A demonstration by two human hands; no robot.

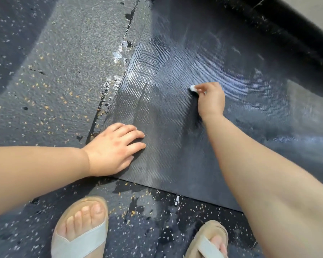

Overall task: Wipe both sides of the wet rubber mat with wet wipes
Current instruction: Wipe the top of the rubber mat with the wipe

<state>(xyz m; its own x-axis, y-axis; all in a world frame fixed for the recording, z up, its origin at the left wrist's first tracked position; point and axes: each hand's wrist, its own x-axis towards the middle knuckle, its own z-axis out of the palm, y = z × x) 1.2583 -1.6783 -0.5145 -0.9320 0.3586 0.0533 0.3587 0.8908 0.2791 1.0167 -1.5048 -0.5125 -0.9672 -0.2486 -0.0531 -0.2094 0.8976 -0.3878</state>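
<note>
A black rubber mat with a wavy ribbed, wet-shining surface lies flat on the floor. My left hand rests flat on the mat's near left corner, fingers straight and spread. My right hand is farther out on the mat's middle, its fingers curled round a small white wet wipe that pokes out at the fingertips and touches the mat.
The floor is dark speckled asphalt-like ground with wet patches along the mat's left edge. My two feet in beige sandals stand just before the mat's near edge. A dark raised kerb runs along the far right.
</note>
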